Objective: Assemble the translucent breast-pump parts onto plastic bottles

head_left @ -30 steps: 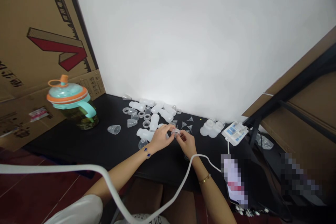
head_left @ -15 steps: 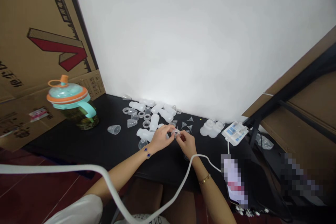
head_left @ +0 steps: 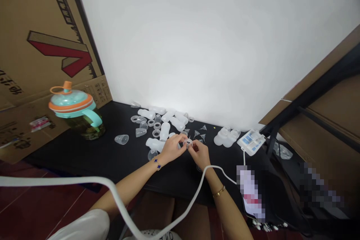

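two hands (head_left: 185, 150) pinch clear ring (head_left: 188, 143); lidded jar (head_left: 86, 127) dark-filled

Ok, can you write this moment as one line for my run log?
left hand: holding clear plastic ring | right hand: holding same ring | nearby: frosted plastic bottle bodies on black table

We see a translucent plastic ring (head_left: 188, 143) and smooth, frosted plastic bottle bodies (head_left: 153, 144) on a matt black tabletop (head_left: 84, 157). Nearby, we see a glossy plastic lid (head_left: 71, 100) and matt corrugated cardboard (head_left: 25, 63).
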`<state>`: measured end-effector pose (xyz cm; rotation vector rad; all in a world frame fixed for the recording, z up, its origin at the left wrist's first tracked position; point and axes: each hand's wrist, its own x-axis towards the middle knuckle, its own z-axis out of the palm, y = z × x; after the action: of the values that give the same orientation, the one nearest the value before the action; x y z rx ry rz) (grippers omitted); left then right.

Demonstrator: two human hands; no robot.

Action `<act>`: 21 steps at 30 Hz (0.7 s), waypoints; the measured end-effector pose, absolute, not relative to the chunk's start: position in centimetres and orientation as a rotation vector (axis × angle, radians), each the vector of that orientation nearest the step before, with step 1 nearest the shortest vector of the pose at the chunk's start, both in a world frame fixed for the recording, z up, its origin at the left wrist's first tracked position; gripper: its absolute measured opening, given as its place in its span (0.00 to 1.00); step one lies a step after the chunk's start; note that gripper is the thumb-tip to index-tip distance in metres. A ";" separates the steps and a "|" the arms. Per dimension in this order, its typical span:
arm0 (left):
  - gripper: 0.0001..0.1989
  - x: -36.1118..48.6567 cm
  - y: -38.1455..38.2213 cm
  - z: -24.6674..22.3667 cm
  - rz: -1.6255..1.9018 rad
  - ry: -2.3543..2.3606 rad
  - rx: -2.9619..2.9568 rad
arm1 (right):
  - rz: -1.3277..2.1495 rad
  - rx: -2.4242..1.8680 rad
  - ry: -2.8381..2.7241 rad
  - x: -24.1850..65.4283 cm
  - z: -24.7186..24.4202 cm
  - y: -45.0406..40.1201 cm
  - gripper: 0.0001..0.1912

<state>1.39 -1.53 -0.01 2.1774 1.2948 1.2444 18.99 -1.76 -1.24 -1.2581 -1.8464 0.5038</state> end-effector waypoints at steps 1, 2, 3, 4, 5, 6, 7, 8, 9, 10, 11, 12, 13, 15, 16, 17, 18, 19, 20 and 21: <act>0.07 1.4 -1.6 0.0 1.241 1.294 2.173 | 0.504 -1.261 -1.846 19.0 -1.2 -1.8 0.13; 0.07 1.4 -1.6 0.0 1.236 1.295 2.169 | 0.502 -1.262 -1.847 19.0 -1.3 -1.8 0.13; 0.07 1.4 -1.6 0.0 1.231 1.297 2.164 | 0.497 -1.262 -1.850 19.0 -1.3 -1.8 0.13; 0.07 1.4 -1.6 0.1 1.229 1.299 2.160 | 0.489 -1.260 -1.855 19.0 -1.3 -1.8 0.14; 0.07 1.5 -1.6 0.1 1.231 1.301 2.158 | 0.478 -1.259 -1.860 19.0 -1.3 -1.7 0.14; 0.07 1.5 -1.6 0.1 1.235 1.301 2.157 | 0.467 -1.257 -1.864 19.0 -1.3 -1.7 0.14; 0.07 1.5 -1.6 0.1 1.238 1.299 2.159 | 0.458 -1.258 -1.866 19.0 -1.3 -1.7 0.14; 0.07 1.5 -1.6 0.0 1.238 1.299 2.158 | 0.455 -1.261 -1.864 19.0 -1.3 -1.7 0.15; 0.07 1.5 -1.6 0.0 1.235 1.299 2.158 | 0.458 -1.263 -1.859 19.0 -1.2 -1.8 0.15; 0.07 1.5 -1.6 0.0 1.231 1.298 2.157 | 0.466 -1.261 -1.854 19.0 -1.2 -1.8 0.15; 0.07 1.5 -1.6 -0.1 1.228 1.298 2.152 | 0.479 -1.254 -1.849 19.0 -1.2 -1.8 0.15; 0.07 1.4 -1.6 -0.1 1.223 1.295 2.148 | 0.496 -1.246 -1.839 18.9 -1.2 -1.8 0.15; 0.07 1.4 -1.6 -0.1 1.222 1.294 2.143 | 0.514 -1.238 -1.822 18.9 -1.2 -1.9 0.15; 0.07 1.3 -1.5 -0.1 1.232 1.290 2.138 | 0.556 -1.224 -1.765 18.9 -1.2 -1.9 0.14; 0.07 1.3 -1.5 -0.1 1.243 1.288 2.138 | 0.574 -1.221 -1.729 18.8 -1.2 -1.9 0.14; 0.07 1.2 -1.5 -0.1 1.255 1.283 2.140 | 0.590 -1.220 -1.695 18.8 -1.2 -1.9 0.15; 0.06 1.2 -1.5 0.0 1.266 1.274 2.138 | 0.602 -1.219 -1.668 18.8 -1.2 -1.9 0.15; 0.06 1.2 -1.5 0.1 1.272 1.259 2.126 | 0.612 -1.219 -1.650 18.8 -1.2 -1.8 0.15; 0.05 1.2 -1.5 0.2 1.274 1.239 2.099 | 0.619 -1.220 -1.642 18.8 -1.2 -1.8 0.15; 0.05 1.2 -1.5 0.3 1.275 1.215 2.060 | 0.623 -1.222 -1.643 18.9 -1.2 -1.8 0.14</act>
<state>1.24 -1.48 0.30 2.0603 1.2154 1.2749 18.85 -1.79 -1.21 -1.2220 -1.6430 0.6228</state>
